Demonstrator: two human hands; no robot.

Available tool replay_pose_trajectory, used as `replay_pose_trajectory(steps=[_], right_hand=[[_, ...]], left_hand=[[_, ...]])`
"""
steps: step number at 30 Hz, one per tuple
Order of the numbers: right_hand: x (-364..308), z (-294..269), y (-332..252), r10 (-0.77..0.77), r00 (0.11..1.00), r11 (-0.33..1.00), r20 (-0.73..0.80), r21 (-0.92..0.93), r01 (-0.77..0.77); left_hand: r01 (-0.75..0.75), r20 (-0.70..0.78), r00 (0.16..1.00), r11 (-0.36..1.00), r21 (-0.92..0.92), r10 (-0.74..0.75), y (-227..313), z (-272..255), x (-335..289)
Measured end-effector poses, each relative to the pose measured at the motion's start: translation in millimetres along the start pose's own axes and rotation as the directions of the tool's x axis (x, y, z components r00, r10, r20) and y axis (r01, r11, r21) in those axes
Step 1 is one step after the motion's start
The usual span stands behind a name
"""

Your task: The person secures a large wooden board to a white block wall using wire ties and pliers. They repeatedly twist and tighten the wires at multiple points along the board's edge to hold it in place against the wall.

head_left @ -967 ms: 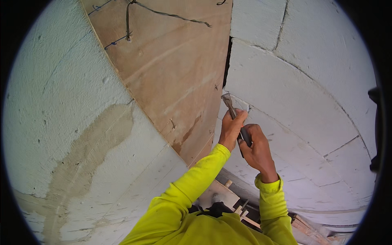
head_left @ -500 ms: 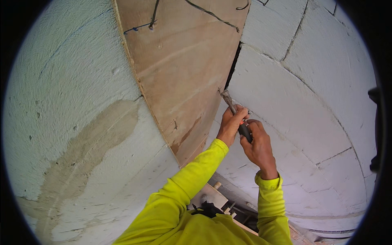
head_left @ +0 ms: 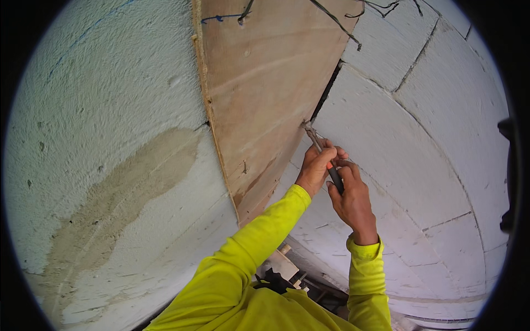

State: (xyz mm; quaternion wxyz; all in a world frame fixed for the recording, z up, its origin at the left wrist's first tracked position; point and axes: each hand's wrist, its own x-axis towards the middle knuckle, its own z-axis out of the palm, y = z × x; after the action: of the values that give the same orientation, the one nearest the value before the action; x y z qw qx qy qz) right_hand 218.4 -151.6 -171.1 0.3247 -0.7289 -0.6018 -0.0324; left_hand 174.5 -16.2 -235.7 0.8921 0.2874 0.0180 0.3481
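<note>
A hammer (head_left: 316,139) with a metal shaft and a black-and-red grip leans up and left, its head against the right edge of a brown plywood panel (head_left: 259,99). The fine shape of the head is hard to make out. My left hand (head_left: 316,170) is closed around the shaft below the head. Lower down, my right hand (head_left: 354,201) wraps the black grip. The head touches the panel just below a dark gap (head_left: 327,91) between the plywood and the white block wall (head_left: 397,149).
Twisted wires (head_left: 334,19) stick out over the panel's upper part. On the left rises a rough whitish wall (head_left: 132,99) with a damp brown patch (head_left: 127,193). Boards and dark clutter (head_left: 284,265) lie below, near my body.
My view has shifted, so the panel appears farther right and the walls have moved in the picture. Both hands keep their hold on the hammer, whose head stays at the panel's edge.
</note>
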Motion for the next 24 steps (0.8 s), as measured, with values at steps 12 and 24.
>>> replay_pose_trajectory(steps=[12, 24], right_hand=[[11, -6, 36, 0.163, 0.674, 0.517, 0.721, 0.520, -0.681], [9, -35, 16, 0.285, 0.787, 0.868, 0.547, 0.201, -0.454]], left_hand=[[0.131, 0.007, 0.991, 0.980, 0.152, -0.134, 26, -7, -19], [-0.001, -0.202, 0.979, 1.000, 0.005, 0.002, 9, 27, -11]])
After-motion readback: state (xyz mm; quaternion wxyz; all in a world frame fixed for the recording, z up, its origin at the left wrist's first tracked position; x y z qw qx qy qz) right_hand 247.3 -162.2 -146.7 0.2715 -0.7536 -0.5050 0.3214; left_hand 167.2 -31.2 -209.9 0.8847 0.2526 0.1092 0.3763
